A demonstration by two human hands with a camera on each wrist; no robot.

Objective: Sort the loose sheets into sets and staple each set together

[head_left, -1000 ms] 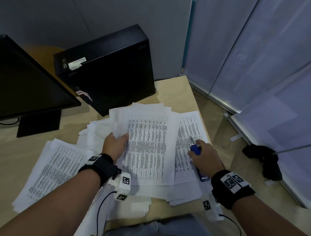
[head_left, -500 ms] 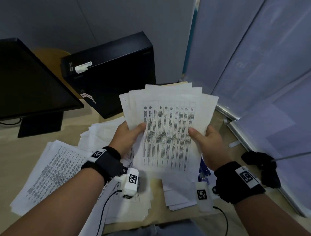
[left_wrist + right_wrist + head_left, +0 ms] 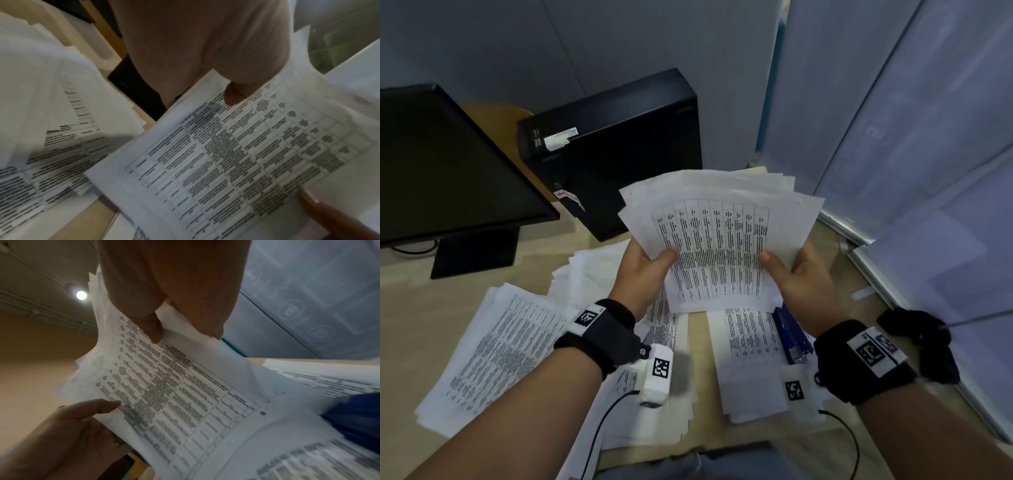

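Above the near edge of the surface (image 3: pixel 421 301), we hold a fanned set of sheets (image 3: pixel 719 240) off the piles, left hand (image 3: pixel 643 274) and right hand (image 3: pixel 804 277) each gripping one side near its lower corners. On both sides the thumb lies across the printed table on the top page while the fingers (image 3: pixel 207 318) curl behind the stack, so both hands are clenched on paper and nothing else. The grip looks light to us.

Our worry is the fan itself: the top edges are staggered and the corners do not line up, so a staple driven now would likely miss the hindmost pages or bind them askew. Because each thumb pins only the front page, a loose inner sheet could also slide out and drop back among the unsorted paper, mixing the sets again.

Below our wrists, more loose sheets (image 3: pixel 493 346) lie in overlapping heaps toward the left edge, and another pile (image 3: pixel 750 359) sits under the right wrist. Just beside that pile lies the blue stapler (image 3: pixel 791 335), partly covered by the raised set, and neither hand touches it. Farther back stand a dark monitor (image 3: pixel 448 164) and a black computer case (image 3: pixel 619 150) near the far edge.
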